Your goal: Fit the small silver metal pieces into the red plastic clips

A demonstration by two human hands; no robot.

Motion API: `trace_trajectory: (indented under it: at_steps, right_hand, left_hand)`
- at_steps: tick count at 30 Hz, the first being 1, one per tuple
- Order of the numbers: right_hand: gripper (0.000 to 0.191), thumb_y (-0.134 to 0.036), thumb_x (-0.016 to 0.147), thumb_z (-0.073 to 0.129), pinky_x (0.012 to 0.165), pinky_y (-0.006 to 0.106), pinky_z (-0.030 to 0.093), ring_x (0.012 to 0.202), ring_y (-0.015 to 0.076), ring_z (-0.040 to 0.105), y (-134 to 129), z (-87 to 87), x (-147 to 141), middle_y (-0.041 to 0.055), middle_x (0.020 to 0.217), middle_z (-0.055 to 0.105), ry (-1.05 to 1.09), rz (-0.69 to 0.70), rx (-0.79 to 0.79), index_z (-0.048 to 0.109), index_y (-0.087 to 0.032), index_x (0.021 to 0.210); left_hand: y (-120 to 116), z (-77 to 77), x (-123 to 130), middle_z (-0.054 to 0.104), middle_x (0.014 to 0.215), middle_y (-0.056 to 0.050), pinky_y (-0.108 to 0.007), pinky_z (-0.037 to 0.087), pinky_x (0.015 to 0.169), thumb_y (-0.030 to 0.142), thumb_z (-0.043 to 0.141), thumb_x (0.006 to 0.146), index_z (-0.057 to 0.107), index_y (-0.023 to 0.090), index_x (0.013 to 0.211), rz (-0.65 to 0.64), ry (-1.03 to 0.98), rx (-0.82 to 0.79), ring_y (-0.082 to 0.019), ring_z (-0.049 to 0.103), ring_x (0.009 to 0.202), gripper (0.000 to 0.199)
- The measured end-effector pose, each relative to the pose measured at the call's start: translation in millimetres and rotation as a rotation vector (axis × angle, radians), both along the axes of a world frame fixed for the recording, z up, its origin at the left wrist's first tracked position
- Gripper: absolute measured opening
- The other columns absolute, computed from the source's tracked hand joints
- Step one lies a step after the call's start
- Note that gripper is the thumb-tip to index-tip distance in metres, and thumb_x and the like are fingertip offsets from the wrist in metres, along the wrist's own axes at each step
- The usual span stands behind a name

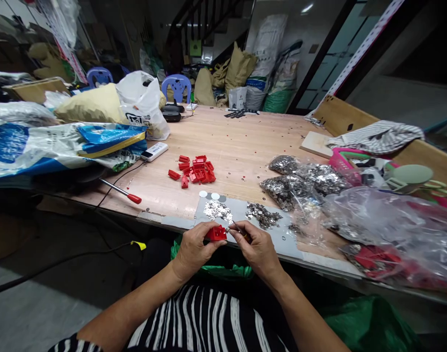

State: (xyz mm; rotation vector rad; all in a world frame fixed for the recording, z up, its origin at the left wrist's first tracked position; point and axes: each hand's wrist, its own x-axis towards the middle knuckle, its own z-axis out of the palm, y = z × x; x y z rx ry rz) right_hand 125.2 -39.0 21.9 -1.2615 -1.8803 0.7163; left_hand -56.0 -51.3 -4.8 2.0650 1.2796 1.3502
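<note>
Between the thumb and fingers of my left hand (194, 248) is a red plastic housing (217, 233) with slots in its face. My right hand (256, 245) grips a thin pointed tool with a dark handle (247, 236), and a small metal piece shows at its fingertips beside the housing. Just beyond my hands, a grey mat (238, 206) bears a pile of shiny silver metal pieces (217, 210) and a pile of darker metal pieces (263, 215). Farther back on the table lies a heap of red plastic housings (197, 171).
Plastic bags of metal parts (297, 186) and a pink basket (343, 164) crowd the right side. At left lie large printed sacks (62, 142), a white power strip (155, 151) and a red-tipped metal lever (133, 198). A green bag (227, 270) hangs below the table edge.
</note>
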Motion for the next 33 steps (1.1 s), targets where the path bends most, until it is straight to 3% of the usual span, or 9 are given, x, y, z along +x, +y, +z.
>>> trace_trajectory:
  at_steps: [5, 9, 14, 19, 26, 29, 33]
  right_hand:
    - [0.009, -0.019, 0.088, 0.052, 0.069, 0.027, 0.047, 0.075, 0.0175, 0.062, -3.0, -5.9, -4.6, 0.0043, 0.082, 0.066, -0.082, 0.060, 0.173, 0.061, -0.022, 0.090]
    - [0.010, -0.017, 0.088, 0.051, 0.067, 0.027, 0.046, 0.072, 0.0167, 0.061, -5.7, -8.5, -6.7, 0.0036, 0.078, 0.063, -0.085, 0.074, 0.185, 0.061, -0.021, 0.088]
    - [0.010, -0.018, 0.088, 0.052, 0.067, 0.027, 0.045, 0.072, 0.0163, 0.060, -9.1, -7.0, -7.2, 0.0034, 0.080, 0.063, -0.044, 0.069, 0.085, 0.062, -0.021, 0.087]
    - [0.012, -0.023, 0.089, 0.052, 0.069, 0.027, 0.044, 0.076, 0.0164, 0.059, -8.6, -5.6, -7.6, 0.0038, 0.084, 0.063, 0.041, 0.084, -0.030, 0.064, -0.021, 0.087]
    - [0.018, -0.037, 0.083, 0.061, 0.068, 0.026, 0.043, 0.073, 0.0143, 0.053, -3.1, -14.3, -3.8, 0.0007, 0.080, 0.057, 0.332, 0.106, -0.305, 0.061, -0.020, 0.087]
    - [0.024, -0.042, 0.083, 0.061, 0.060, 0.023, 0.040, 0.064, 0.0105, 0.047, -3.4, -16.3, 2.4, -0.0018, 0.078, 0.053, 0.430, 0.077, -0.384, 0.056, -0.020, 0.091]
    - [0.025, -0.045, 0.085, 0.056, 0.052, 0.022, 0.035, 0.057, 0.0090, 0.039, -3.8, -14.4, 7.2, -0.0034, 0.072, 0.047, 0.377, 0.069, -0.409, 0.052, -0.020, 0.088]
  left_hand:
    - [0.2, 1.3, 1.0, 0.070, 0.093, -0.005, -0.029, 0.054, 0.078, 0.028, 0.069, 0.078, 0.060, 0.019, 0.103, 0.000, 0.033, 0.054, -0.017, 0.066, 0.086, 0.028]
    - [-0.6, 2.2, 1.9, 0.071, 0.092, -0.006, -0.030, 0.053, 0.076, 0.028, 0.068, 0.079, 0.060, 0.019, 0.103, 0.012, 0.078, 0.097, -0.018, 0.066, 0.084, 0.027]
    - [-2.1, 4.3, 2.5, 0.073, 0.090, -0.004, -0.035, 0.048, 0.077, 0.032, 0.070, 0.078, 0.061, 0.020, 0.100, 0.055, 0.141, 0.167, -0.019, 0.066, 0.078, 0.027]
    - [-5.3, 3.8, 3.1, 0.074, 0.091, -0.003, -0.040, 0.043, 0.089, 0.032, 0.070, 0.078, 0.060, 0.021, 0.101, 0.067, 0.138, 0.180, -0.017, 0.068, 0.078, 0.028]
    - [-9.3, 3.8, 6.8, 0.074, 0.090, -0.001, -0.041, 0.040, 0.096, 0.030, 0.071, 0.078, 0.060, 0.022, 0.100, 0.086, 0.057, 0.175, -0.016, 0.069, 0.079, 0.026]
    - [-8.7, 5.8, 7.6, 0.074, 0.089, -0.001, -0.042, 0.038, 0.097, 0.032, 0.071, 0.078, 0.061, 0.022, 0.099, 0.093, 0.058, 0.159, -0.017, 0.069, 0.077, 0.025]
    - [-8.8, 6.7, 8.6, 0.074, 0.089, -0.002, -0.044, 0.037, 0.100, 0.036, 0.070, 0.078, 0.061, 0.023, 0.099, 0.085, 0.073, 0.134, -0.017, 0.069, 0.078, 0.026]
